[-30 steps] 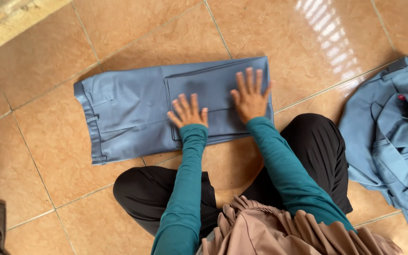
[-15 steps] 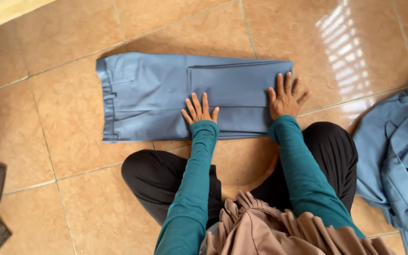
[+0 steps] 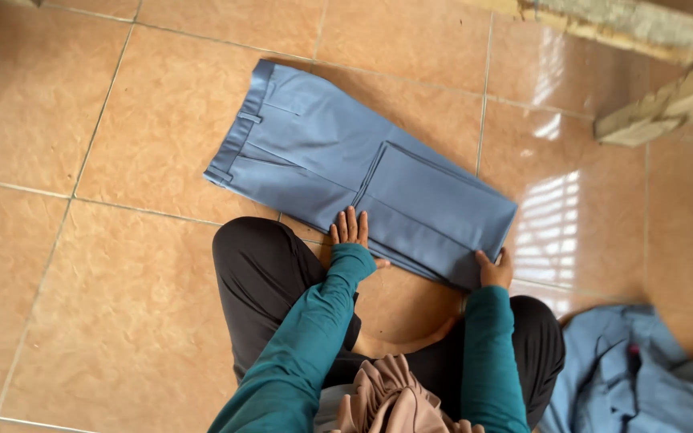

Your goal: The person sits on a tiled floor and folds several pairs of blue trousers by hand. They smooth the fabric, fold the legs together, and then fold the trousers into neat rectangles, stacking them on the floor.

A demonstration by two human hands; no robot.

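Both hands are sliding back to the near edge of the folded blue trousers point(image 3: 346, 172) compared with half a second ago, when they were lying flat on top; the view is also swinging, so the trousers are now running diagonally from upper left to centre right of the frame. Left hand point(image 3: 351, 232) is resting flat at the lower edge near frame centre, fingers together and extended, pinching nothing visible. Right hand point(image 3: 493, 271) is sitting at the lower right corner of the fold, fingers curling at or under the cloth edge; can't tell whether it is actually pinching it. Trousers are lying on the orange tiled floor point(image 3: 122, 281), waistband toward upper left, legs doubled over toward the right. Another blue garment point(image 3: 643, 385) is lying crumpled at lower right, well apart.

Risk, as a judgement: lifting from one corner only could be letting the doubled layers slip and the fold open up, since smooth cloth on glossy tile is sliding easily.
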